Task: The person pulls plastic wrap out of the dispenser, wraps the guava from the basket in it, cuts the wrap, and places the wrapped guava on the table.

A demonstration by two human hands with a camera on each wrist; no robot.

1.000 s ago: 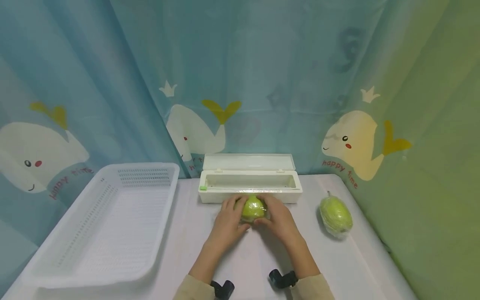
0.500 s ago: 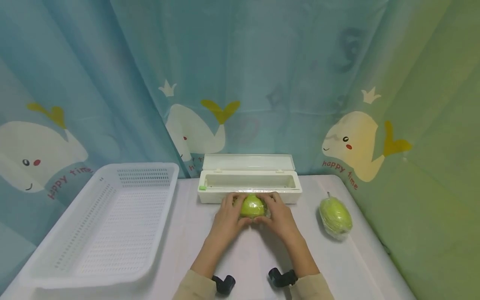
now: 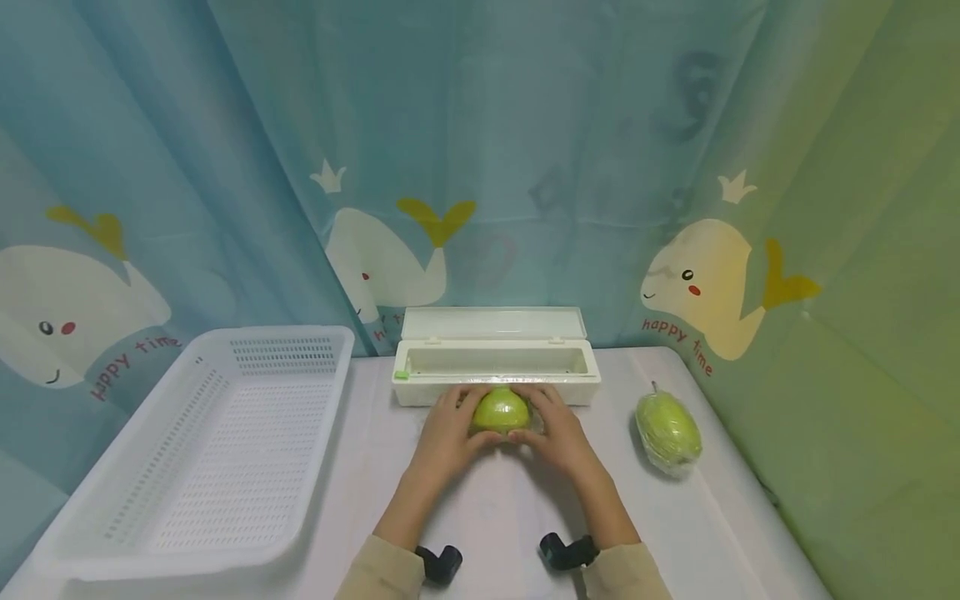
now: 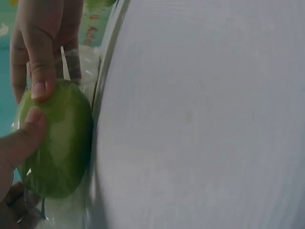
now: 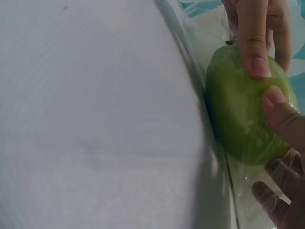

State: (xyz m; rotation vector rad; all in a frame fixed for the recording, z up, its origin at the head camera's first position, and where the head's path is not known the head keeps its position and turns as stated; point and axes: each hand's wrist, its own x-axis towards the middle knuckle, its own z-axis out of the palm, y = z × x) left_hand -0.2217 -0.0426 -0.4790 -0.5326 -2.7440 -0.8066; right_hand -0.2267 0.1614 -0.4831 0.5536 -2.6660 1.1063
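A green pear (image 3: 501, 410) sits in clear cling film between both hands, just in front of a white cling film box (image 3: 497, 393). My left hand (image 3: 444, 437) holds the pear's left side, and my right hand (image 3: 561, 437) holds its right side. The thumbs press the near face with their tips close together. In the left wrist view the film clings around the pear (image 4: 62, 148) and bunches at its ends. The right wrist view shows the pear's dark stem (image 5: 229, 43) and loose film around the fingers. The far fingers are partly hidden behind the fruit.
The box's lid (image 3: 492, 323) stands open against the curtain, and a green slider (image 3: 402, 375) sits at its left end. A second film-wrapped pear (image 3: 669, 432) lies at the right. At the left is a white perforated basket (image 3: 326, 467). Curtains (image 3: 510, 167) border the white table (image 3: 495, 533).
Both hands have stayed around the pear, which has shifted slightly toward the box. The fingers and thumbs have moved a little over its film. Box, basket and second pear rest in place.
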